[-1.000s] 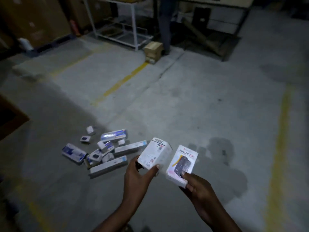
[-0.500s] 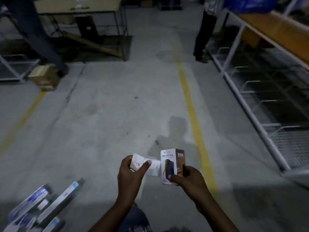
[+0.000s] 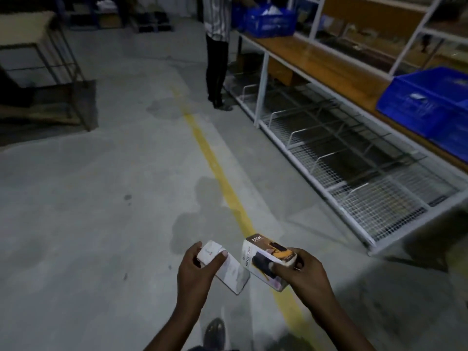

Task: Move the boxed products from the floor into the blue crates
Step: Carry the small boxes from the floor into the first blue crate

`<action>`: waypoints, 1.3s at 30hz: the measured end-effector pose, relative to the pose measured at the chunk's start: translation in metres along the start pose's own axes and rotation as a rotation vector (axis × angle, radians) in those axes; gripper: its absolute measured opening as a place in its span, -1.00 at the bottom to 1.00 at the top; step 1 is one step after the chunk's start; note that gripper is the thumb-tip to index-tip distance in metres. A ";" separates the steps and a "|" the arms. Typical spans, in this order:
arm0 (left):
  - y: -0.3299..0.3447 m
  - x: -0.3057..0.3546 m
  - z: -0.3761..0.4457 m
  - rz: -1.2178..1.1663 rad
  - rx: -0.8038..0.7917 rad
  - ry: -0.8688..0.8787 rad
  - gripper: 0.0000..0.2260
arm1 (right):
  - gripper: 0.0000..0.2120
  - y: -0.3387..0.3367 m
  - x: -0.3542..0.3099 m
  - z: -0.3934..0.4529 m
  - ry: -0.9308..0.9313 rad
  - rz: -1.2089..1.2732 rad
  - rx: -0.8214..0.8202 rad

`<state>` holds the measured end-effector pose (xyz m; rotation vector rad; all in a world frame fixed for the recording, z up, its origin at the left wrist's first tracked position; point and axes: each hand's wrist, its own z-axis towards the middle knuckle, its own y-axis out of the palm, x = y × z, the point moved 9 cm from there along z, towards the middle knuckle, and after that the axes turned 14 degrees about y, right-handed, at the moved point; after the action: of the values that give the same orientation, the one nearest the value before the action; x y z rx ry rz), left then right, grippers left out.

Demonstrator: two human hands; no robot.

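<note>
My left hand point(image 3: 195, 272) grips a plain white box point(image 3: 228, 271) by its upper end, thumb across the top face. My right hand point(image 3: 304, 277) holds a white and orange box marked 65W point(image 3: 258, 257), fingers curled round its right side. Both boxes are low in the view, above the yellow floor line. A blue crate point(image 3: 428, 102) sits on the wooden bench at the right edge. A second blue crate point(image 3: 271, 21) with white items inside stands at the far end of the bench.
A white metal rack with a wooden bench top point(image 3: 324, 62) and wire mesh lower shelves point(image 3: 354, 173) runs along the right. A person point(image 3: 217, 46) stands by the far crate. A yellow line point(image 3: 215, 168) crosses the concrete floor. A metal table point(image 3: 33, 46) stands at the left. My shoe point(image 3: 214, 334) shows below.
The view has swung right, away from the pile of boxes on the floor, toward the rack and the blue crates. Both hands still hold their boxes; the right box has tilted.
</note>
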<state>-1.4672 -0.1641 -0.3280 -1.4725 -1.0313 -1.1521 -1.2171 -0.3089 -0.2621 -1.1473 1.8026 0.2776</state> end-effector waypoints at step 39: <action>0.838 0.241 0.417 -0.239 -0.972 -0.179 -0.41 | -0.73 -0.511 -0.226 0.581 -0.041 1.038 0.349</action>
<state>-0.5423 0.1106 -0.2817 -2.2665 -0.7921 -1.8681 -0.4403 -0.0946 -0.2437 0.1093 2.1606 0.5397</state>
